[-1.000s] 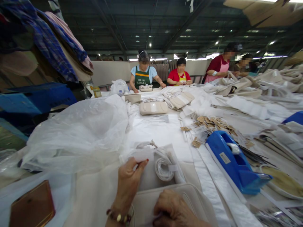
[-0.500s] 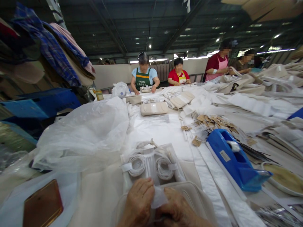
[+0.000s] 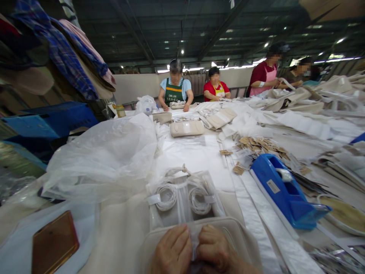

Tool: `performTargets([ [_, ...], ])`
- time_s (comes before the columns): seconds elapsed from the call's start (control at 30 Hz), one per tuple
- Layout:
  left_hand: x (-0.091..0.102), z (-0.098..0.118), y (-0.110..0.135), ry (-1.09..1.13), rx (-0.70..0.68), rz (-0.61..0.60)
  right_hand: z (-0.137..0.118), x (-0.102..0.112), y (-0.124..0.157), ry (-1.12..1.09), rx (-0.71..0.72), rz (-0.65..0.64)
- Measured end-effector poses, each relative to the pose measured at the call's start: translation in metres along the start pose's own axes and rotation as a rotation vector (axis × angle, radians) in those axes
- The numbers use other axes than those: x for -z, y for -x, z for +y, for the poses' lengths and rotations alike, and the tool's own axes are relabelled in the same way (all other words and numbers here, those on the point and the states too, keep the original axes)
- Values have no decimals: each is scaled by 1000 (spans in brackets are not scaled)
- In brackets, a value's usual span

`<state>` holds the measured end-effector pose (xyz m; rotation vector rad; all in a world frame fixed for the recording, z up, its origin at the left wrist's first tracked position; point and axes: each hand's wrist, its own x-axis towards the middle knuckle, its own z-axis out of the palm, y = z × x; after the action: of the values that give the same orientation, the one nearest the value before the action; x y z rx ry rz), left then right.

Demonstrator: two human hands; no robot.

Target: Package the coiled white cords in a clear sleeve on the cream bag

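A beige bag (image 3: 239,232) lies at the near edge of the table, under both my hands. My left hand (image 3: 172,249) has its fingers curled together at the left side of a translucent white strip (image 3: 195,230). On the strip's other side, my right hand (image 3: 213,245) pinches it with bent fingers. The thumbs are mostly hidden. Just beyond the bag's upper edge sit two coiled straps (image 3: 167,197) with white bands, on clear plastic wrapping with a knotted cord (image 3: 179,169) at its far end.
A blue tape dispenser (image 3: 281,190) stands at right, near brown tags (image 3: 259,146) and a round dish (image 3: 346,215). Left are a phone (image 3: 55,243) and a crumpled plastic bag (image 3: 105,152). Further off lies another beige bag (image 3: 186,128); several co-workers (image 3: 175,89) stand beyond.
The translucent strip stood up between my hands before; now it lies lower and flatter against the bag. My hands have turned slightly, and the whole view has shifted a little.
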<state>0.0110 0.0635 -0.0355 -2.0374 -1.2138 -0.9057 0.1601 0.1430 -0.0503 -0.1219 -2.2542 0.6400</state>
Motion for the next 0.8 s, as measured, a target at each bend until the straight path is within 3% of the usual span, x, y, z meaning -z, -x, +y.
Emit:
performTargets([
  [0.17, 3, 0, 1, -9, -92, -92, 3, -1, 0, 60, 102, 11],
  [0.33, 0, 0, 4, 39, -108, -42, 8, -5, 3, 107, 194, 97],
  [0.5, 0, 2, 4, 115, -79, -54, 2, 3, 4, 103, 158, 6],
  [0.8, 8, 10, 7, 85, -62, -241, -18, 20, -5, 53, 31, -140],
])
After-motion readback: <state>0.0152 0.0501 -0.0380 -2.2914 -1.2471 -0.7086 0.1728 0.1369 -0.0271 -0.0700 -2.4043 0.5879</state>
